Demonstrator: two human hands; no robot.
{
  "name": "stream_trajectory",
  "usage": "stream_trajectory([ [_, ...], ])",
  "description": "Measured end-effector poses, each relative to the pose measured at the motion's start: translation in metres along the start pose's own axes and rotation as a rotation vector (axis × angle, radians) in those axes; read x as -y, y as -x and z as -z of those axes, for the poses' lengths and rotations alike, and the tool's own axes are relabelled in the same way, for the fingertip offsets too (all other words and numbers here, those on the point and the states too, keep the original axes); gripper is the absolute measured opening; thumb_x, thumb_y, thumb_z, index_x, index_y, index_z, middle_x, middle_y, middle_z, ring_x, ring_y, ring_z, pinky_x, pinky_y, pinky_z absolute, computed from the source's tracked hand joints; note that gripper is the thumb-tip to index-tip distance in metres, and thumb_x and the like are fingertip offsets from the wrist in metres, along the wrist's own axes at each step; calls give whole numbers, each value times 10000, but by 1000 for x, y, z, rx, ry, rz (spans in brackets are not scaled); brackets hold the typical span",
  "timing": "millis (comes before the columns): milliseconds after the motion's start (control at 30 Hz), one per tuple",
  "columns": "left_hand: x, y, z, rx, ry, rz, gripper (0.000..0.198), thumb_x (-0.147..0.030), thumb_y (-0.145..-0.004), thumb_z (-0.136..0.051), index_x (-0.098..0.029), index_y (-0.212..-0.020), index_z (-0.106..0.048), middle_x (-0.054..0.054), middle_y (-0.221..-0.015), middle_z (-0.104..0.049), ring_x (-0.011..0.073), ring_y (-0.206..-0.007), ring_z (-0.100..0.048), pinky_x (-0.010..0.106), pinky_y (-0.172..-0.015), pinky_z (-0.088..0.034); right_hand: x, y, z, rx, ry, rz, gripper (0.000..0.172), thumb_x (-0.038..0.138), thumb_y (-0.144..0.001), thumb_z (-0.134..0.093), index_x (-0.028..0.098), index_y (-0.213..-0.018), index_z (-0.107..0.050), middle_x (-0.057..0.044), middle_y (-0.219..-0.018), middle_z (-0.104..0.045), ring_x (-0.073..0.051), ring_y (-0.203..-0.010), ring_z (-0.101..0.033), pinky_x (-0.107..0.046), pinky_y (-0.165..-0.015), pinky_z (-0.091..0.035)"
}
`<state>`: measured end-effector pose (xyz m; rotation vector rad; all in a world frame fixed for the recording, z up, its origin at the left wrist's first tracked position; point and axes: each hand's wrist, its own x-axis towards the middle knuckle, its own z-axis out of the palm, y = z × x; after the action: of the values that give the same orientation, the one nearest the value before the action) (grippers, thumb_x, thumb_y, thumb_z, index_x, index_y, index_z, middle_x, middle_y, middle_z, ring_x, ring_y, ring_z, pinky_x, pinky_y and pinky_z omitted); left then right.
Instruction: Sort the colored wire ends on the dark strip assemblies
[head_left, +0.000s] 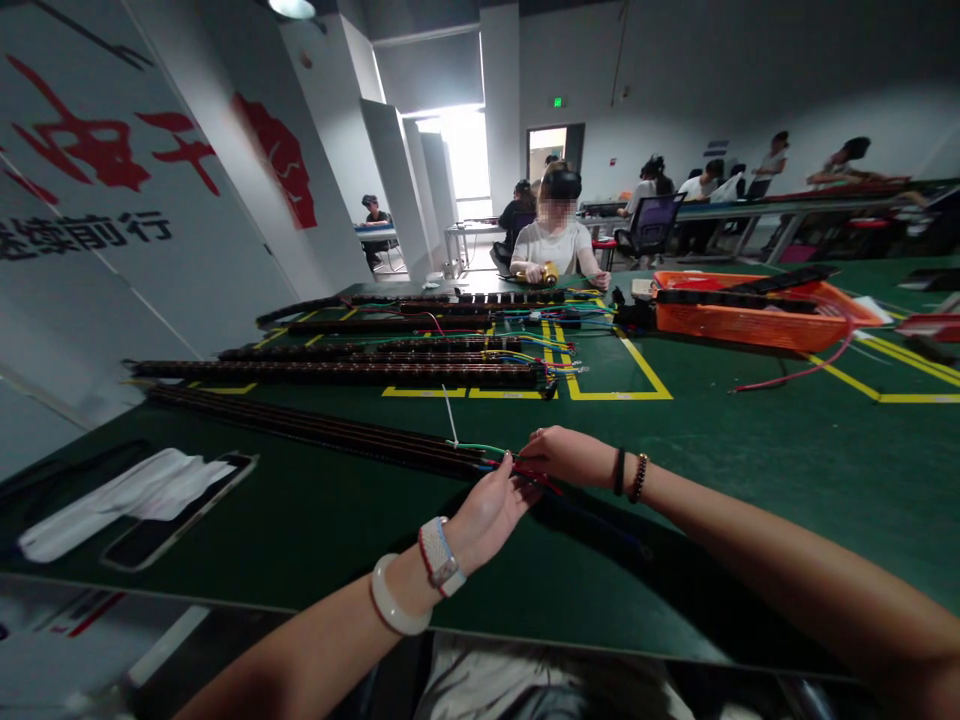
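Note:
A long dark wire harness (322, 432) lies across the green table, its near end leading to my hands. Coloured wires (489, 464), among them red, blue and green ones, come out of that end. My left hand (491, 508) grips the wires from below, thumb on top. Right against it, my right hand (576, 458) has its fingers closed on the same wires; its fingertips are partly hidden. Past my hands, a loose dark blue wire (619, 535) trails to the right over the table. A white cable tie (451, 418) sticks up from the harness near its end.
More harnesses (337, 370) lie farther back over yellow tape outlines. An orange basket (750, 325) with dark parts stands at back right. To the left are a phone (176, 515) and white paper (120, 500). A co-worker (551, 245) sits across the table, holding a yellow tool.

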<state>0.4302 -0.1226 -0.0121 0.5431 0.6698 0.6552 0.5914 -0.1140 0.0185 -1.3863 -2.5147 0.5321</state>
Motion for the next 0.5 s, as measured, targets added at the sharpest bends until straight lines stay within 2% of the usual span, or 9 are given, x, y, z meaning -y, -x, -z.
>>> stream_trajectory([
  [133, 0, -4, -1, -32, 6, 1, 259, -334, -913, -429, -122, -885, -574, 98, -884, -649, 165, -850, -618, 341, -952, -414, -2, -3, -5, -27, 34, 63, 262, 273, -897, -463, 127, -804, -660, -75, -775, -636, -135, -734, -528, -230, -665, -387],
  [267, -5, -5, -1, 17, -33, 71, 362, -403, -921, -374, -100, -944, -571, 132, -956, -650, 187, -925, -616, 353, -964, -401, -12, -10, -6, 53, -19, -66, 246, 324, -859, -519, 125, -800, -653, -24, -686, -616, -84, -569, -464, -198, -525, -321],
  [367, -10, -9, -2, 45, -62, 110, 419, -431, -924, -340, -88, -1007, -565, 158, -1016, -645, 208, -985, -604, 372, -967, -391, -14, -15, -1, 109, -15, -96, 275, 353, -849, -529, 122, -761, -648, -4, -631, -606, -65, -517, -424, -192, -483, -279],
  [500, -13, -18, -6, 57, -47, 81, 387, -407, -929, -340, -112, -964, -589, 125, -943, -662, 191, -915, -618, 360, -917, -428, -7, -17, 2, 23, 210, -124, 256, 329, -848, -534, 128, -752, -660, -44, -699, -653, -88, -552, -498, -207, -507, -303],
])
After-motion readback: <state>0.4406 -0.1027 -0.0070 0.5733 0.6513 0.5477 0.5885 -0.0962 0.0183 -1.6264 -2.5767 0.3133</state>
